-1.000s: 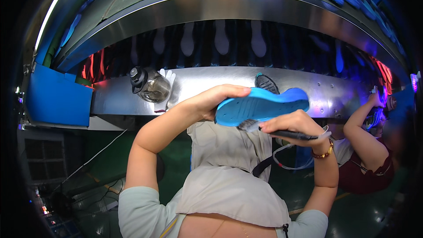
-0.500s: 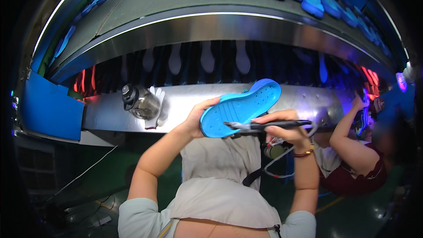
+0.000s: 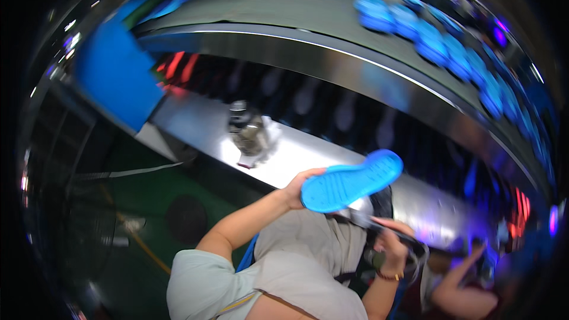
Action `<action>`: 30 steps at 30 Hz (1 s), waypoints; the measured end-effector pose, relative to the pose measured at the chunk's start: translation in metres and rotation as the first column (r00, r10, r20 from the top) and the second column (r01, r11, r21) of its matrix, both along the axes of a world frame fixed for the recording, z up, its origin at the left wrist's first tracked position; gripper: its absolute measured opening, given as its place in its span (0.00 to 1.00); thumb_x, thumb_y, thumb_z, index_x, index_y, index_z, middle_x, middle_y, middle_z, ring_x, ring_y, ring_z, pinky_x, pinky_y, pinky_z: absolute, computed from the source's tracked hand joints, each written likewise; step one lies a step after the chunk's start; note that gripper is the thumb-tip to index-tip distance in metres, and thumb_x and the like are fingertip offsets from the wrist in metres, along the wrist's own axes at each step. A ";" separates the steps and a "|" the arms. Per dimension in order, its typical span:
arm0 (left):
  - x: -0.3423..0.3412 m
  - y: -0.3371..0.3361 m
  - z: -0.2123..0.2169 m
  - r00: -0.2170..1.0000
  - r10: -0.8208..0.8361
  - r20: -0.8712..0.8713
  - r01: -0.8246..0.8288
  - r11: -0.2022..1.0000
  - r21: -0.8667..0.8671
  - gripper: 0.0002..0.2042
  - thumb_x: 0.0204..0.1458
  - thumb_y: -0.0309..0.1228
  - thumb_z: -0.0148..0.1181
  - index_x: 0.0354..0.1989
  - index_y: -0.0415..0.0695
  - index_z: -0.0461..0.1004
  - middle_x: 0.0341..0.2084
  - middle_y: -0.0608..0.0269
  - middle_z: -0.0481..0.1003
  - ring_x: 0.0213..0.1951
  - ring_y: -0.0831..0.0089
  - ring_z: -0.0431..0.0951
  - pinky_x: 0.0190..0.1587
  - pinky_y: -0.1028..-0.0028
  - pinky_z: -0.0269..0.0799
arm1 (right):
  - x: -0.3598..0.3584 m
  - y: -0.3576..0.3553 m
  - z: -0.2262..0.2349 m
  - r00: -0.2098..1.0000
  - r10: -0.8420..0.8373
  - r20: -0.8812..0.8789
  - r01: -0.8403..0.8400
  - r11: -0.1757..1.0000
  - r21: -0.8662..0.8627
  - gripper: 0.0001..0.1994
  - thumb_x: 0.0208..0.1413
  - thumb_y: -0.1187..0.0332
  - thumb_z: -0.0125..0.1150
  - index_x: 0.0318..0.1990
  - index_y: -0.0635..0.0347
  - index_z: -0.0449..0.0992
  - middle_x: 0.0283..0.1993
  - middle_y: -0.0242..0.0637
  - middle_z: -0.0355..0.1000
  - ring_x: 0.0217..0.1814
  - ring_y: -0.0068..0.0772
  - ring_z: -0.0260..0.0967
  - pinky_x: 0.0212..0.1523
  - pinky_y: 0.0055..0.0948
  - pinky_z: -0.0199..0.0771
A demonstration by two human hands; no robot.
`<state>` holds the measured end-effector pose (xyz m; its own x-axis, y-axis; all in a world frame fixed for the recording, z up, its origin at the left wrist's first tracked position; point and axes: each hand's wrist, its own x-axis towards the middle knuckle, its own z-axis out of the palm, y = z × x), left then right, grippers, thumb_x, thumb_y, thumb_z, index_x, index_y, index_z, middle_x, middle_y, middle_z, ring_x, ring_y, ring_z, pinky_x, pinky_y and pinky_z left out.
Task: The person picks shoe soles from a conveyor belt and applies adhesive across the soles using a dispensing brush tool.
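A bright blue shoe sole (image 3: 349, 182), with grooves across its middle and small holes toward one end, is held over my lap. My left hand (image 3: 298, 188) is closed around its near-left end. Below the sole, my right hand (image 3: 393, 243) grips a black-handled corded tool (image 3: 363, 219) with a pale metal front part. Motion blur smears the tool, and its exact kind does not show. The tool's front end is close under the sole's lower edge; whether they touch I cannot tell.
On the steel ledge (image 3: 204, 127) stands a clear bottle (image 3: 249, 136) with a dark lid, a white glove (image 3: 272, 130) beside it. Above, a conveyor belt (image 3: 284, 3) carries several blue soles (image 3: 431, 41). At right sits another person (image 3: 462, 293). Red lights glow at both ends.
The view has swung, tilting the ledge and belt. The tool has come off the sole's inner face and dropped below its edge with my right hand. My left hand keeps the sole.
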<state>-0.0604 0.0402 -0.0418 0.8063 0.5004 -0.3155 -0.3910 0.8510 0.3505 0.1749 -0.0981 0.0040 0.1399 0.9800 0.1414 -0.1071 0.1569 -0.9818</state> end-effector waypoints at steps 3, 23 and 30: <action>-0.034 -0.007 0.034 0.989 0.131 0.066 -0.145 0.936 0.320 0.26 0.53 0.41 0.42 0.57 0.36 0.57 0.50 0.47 0.65 0.48 0.54 0.69 0.50 0.55 0.65 | 0.042 -0.018 -0.036 0.887 -0.048 -0.458 0.178 0.953 0.246 0.19 0.58 0.60 0.45 0.45 0.71 0.64 0.43 0.55 0.68 0.09 0.18 0.50 0.12 0.15 0.53; 0.032 0.235 0.219 0.575 0.816 -0.056 -0.138 0.164 0.977 0.26 0.50 0.43 0.52 0.55 0.41 0.58 0.52 0.46 0.61 0.55 0.56 0.62 0.55 0.61 0.58 | 0.031 -0.018 -0.070 0.692 -0.388 -0.609 0.364 0.916 -0.171 0.14 0.57 0.64 0.45 0.39 0.68 0.69 0.36 0.43 0.71 0.17 0.22 0.59 0.18 0.18 0.59; 0.088 0.271 0.183 0.280 0.960 -0.002 0.693 -0.201 0.693 0.29 0.47 0.48 0.52 0.52 0.38 0.62 0.52 0.42 0.61 0.53 0.48 0.62 0.54 0.61 0.59 | 0.021 -0.015 -0.068 0.702 -0.404 -0.586 0.375 0.910 -0.179 0.12 0.55 0.66 0.48 0.39 0.68 0.70 0.39 0.47 0.71 0.27 0.27 0.66 0.22 0.20 0.65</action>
